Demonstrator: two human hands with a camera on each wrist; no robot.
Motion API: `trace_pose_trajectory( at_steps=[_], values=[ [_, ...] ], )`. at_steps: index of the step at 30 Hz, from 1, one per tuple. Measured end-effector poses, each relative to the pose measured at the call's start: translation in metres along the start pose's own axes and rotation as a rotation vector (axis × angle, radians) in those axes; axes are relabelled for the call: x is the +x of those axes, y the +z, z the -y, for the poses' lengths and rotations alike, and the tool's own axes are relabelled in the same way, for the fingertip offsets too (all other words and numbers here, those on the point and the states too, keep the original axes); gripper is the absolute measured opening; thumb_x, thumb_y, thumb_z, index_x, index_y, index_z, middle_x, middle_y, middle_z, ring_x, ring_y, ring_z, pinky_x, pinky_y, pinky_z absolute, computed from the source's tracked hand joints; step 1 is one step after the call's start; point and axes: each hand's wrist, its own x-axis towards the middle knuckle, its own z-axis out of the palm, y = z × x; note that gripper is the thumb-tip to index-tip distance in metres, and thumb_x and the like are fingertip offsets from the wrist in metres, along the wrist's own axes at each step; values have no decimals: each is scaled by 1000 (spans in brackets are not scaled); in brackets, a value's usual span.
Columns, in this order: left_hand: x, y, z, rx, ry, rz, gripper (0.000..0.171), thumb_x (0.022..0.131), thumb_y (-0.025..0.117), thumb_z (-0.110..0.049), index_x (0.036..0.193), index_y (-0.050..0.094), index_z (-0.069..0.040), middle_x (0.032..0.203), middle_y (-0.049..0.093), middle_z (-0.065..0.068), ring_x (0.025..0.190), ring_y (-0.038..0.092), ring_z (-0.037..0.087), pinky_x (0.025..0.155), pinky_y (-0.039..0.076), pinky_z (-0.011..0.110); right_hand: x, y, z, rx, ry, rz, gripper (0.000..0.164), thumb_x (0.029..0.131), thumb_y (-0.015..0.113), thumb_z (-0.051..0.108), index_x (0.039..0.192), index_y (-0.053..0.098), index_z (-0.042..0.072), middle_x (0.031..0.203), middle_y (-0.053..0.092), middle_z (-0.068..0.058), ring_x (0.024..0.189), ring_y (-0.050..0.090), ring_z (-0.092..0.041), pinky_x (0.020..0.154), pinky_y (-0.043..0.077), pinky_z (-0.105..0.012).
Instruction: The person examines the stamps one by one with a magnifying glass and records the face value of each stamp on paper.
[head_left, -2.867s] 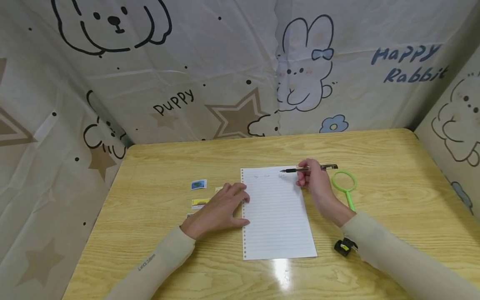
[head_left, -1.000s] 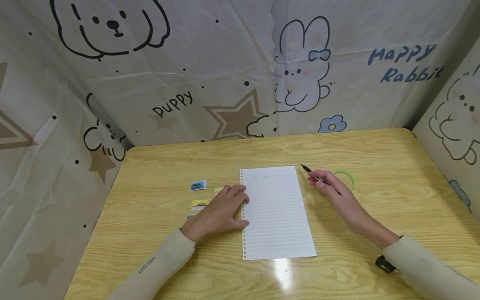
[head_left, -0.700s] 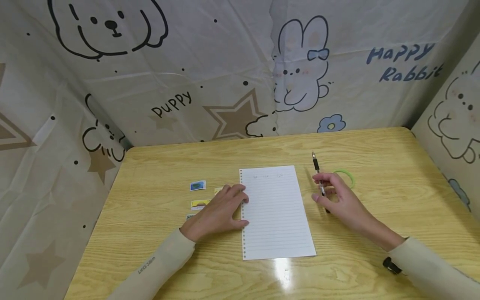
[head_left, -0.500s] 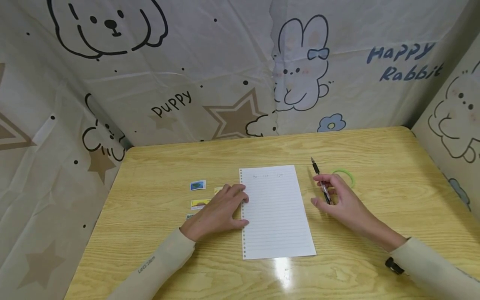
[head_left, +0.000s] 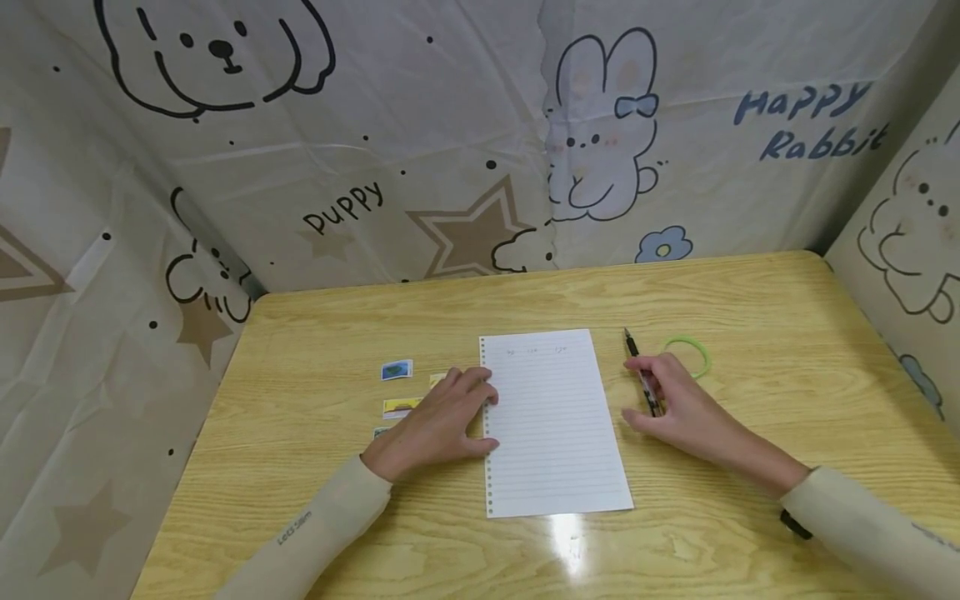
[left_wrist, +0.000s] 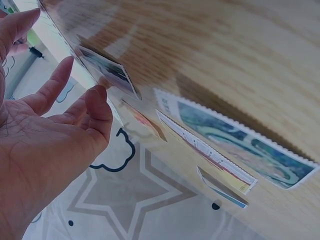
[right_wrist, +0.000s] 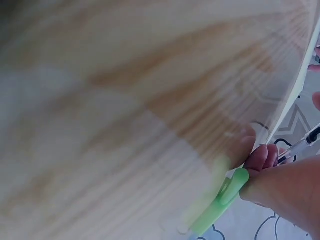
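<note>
Curling around the pen (head_left: 647, 393), right hand (head_left: 688, 412) fingers hold it just right of the paper (head_left: 551, 433), thumb standing off; grip looks loose, so pen could slip or roll. Left hand (head_left: 438, 422) fingers spread, tips at paper's left edge; a sideways push could skew it. Left of paper, stamps (head_left: 397, 370) could get dragged by that hand. Green ring (head_left: 707, 357), farther right of paper, risks a knock.

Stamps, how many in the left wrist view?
5: one stamp nearest the left hand, one just below it, one mid-frame, the largest at right, one lowest; the hand may hide more.
</note>
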Motion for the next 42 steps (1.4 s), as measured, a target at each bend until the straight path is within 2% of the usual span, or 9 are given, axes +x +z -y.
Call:
trace_pose_trajectory(
  at_steps=[4,14,23,37,42],
  values=[
    [0,0,0,2,-5,7,49,93,89,-31,126,65,-4,156,50,20,123,49,35,104,46,50,0,1,-5,-37,-19,2,63,91,85,13,143,55,-6,116,51,-13,98,43,-22,80,41,-32],
    [1,0,-1,6,-5,3,48,93,89,-30,126,65,-4,155,51,20,123,50,35,103,47,50,2,4,-10,-200,-84,49,56,94,80,18,142,57,-1,132,56,-14,114,50,-25,95,44,-47],
    [1,0,0,18,-7,7,48,93,88,-32,126,65,-5,155,51,19,122,51,35,103,47,50,5,7,-13,-260,-169,36,42,98,75,16,135,60,1,127,58,-9,107,48,-20,89,39,-41],
    [-1,2,3,-6,-23,10,48,94,87,-35,128,66,-8,157,52,15,128,49,34,106,46,50,6,12,-18,-334,-321,-28,30,100,69,6,127,60,-3,119,59,-11,101,48,-19,87,42,-42],
    [-5,0,9,-4,-17,-15,49,94,87,-35,129,67,-8,157,53,15,130,49,34,107,46,49,7,11,-20,-332,-334,-30,30,100,69,6,127,60,-4,119,59,-11,101,48,-18,86,41,-42]
  ],
)
